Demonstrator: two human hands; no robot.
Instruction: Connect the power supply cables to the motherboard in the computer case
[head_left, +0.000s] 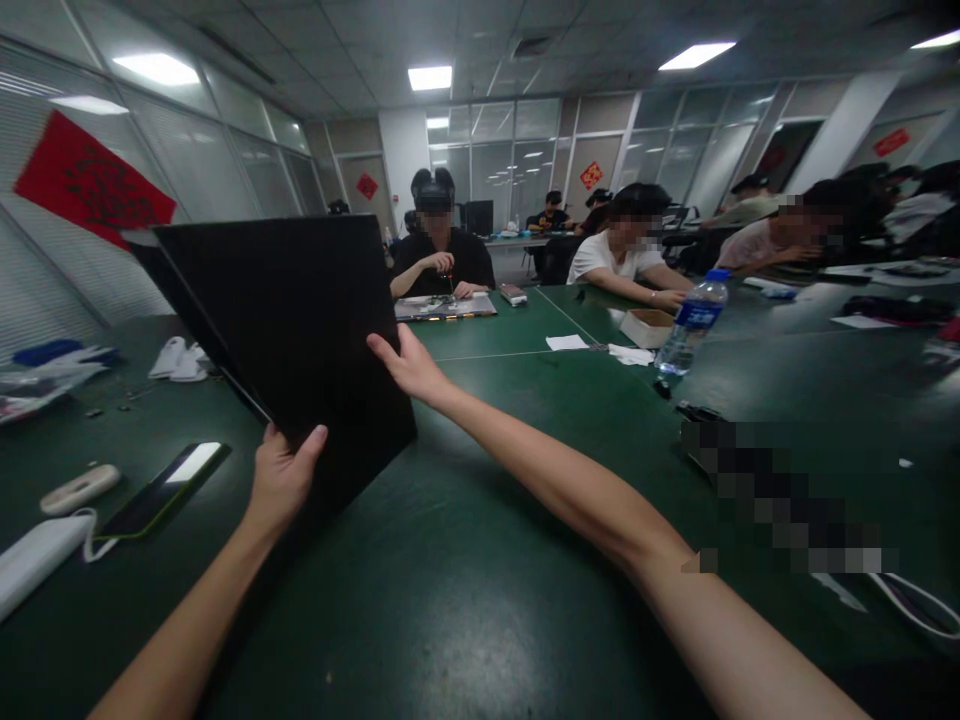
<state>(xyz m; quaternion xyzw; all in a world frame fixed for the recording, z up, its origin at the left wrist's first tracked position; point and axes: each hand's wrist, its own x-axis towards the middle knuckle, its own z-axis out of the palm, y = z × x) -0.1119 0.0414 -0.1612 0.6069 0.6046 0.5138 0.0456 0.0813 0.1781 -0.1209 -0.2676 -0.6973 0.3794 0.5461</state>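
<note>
A flat black slab that looks like a laptop [300, 320] stands tilted above the green table, its broad dark face toward me. Along its left side a second thin layer and a pale edge show. My left hand [285, 465] grips the lower left edge, thumb on the face and fingers behind. At the right edge, my right hand [412, 368] holds on with its thumb laid on the face; most of its other fingers are hidden behind. Whether the bottom corner touches the table I cannot tell.
On the green table [465, 600], a phone [161, 490], a white power bank [37, 560] and a cable lie left. A water bottle [691, 322] and small open box [646, 328] stand right. Opposite, a person [450, 250] works on a flat device [446, 306]; others sit rightward.
</note>
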